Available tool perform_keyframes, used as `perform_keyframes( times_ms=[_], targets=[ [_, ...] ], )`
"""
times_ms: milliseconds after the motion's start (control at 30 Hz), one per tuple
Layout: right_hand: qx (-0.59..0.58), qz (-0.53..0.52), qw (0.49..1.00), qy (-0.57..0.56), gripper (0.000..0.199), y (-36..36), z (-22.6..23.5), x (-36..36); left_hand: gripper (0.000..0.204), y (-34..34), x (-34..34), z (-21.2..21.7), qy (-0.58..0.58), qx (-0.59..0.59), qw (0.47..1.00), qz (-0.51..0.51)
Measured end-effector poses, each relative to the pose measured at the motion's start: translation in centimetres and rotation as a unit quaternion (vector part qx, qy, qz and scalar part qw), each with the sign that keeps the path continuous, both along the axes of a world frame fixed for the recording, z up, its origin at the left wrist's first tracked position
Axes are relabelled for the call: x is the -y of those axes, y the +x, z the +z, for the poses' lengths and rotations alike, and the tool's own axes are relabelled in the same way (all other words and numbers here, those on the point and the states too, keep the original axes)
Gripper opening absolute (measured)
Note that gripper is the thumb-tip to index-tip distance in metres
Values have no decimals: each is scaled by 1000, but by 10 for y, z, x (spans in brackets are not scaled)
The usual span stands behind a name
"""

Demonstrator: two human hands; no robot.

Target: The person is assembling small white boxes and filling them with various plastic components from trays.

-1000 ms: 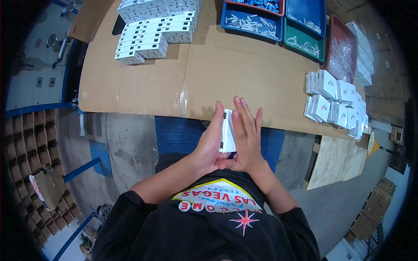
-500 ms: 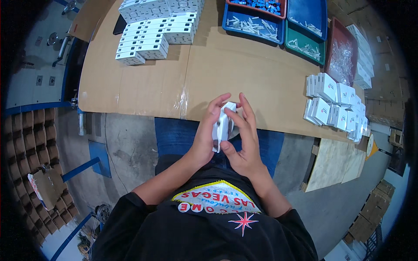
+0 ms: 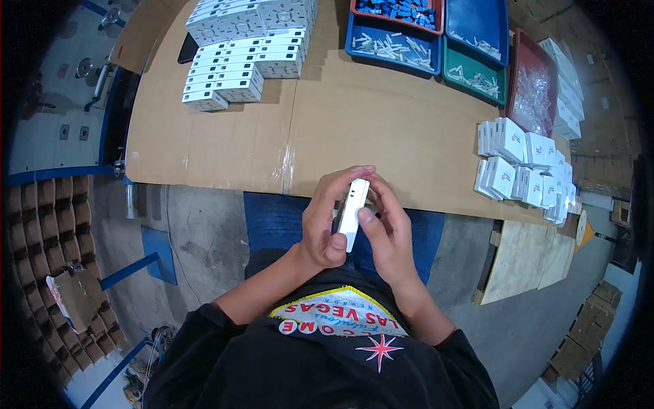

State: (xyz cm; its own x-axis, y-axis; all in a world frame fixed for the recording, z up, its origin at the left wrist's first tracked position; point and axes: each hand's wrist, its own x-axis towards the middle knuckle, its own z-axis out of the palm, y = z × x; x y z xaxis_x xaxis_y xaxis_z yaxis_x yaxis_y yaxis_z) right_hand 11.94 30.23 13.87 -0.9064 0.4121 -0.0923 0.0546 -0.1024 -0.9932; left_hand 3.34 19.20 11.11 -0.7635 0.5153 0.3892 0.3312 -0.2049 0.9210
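Tabletop [image 3: 368, 123], green tray [image 3: 470, 91], fingers [image 3: 390, 200] half-covering likely device [image 3: 353, 217]

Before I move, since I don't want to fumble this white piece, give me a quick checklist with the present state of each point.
1. Left hand around the white piece: ok.
2. Right hand on it too: ok, thumb at its edge.
3. Side facing the left palm checked: cannot tell, mostly hidden.
4. Piece over the table: not ok, it shows in front of the near edge.
5. Small white boxes at right evenly lined up: not ok, they sit at differing angles.
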Motion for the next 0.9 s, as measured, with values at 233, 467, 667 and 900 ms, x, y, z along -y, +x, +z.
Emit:
perform_keyframes(
  times_ms=[233, 467, 667, 900],
  targets=[
    [37, 10, 994, -104, 57, -2, 18, -2, 99, 0, 0, 5, -23, -27, 999, 2],
    [24, 10, 997, -68, 54, 1, 16, 3, 106, 2, 4, -6, -21, -47, 999, -10],
    [17, -2, 998, -63, 60, 1, 8, 6, 96, 5, 4, -6, 5, 4, 1000, -18],
    [-23, -14, 999, -30, 69, 4, 3, 10, 105, 9, 9, -13, 23, -44, 998, 27]
  ],
)
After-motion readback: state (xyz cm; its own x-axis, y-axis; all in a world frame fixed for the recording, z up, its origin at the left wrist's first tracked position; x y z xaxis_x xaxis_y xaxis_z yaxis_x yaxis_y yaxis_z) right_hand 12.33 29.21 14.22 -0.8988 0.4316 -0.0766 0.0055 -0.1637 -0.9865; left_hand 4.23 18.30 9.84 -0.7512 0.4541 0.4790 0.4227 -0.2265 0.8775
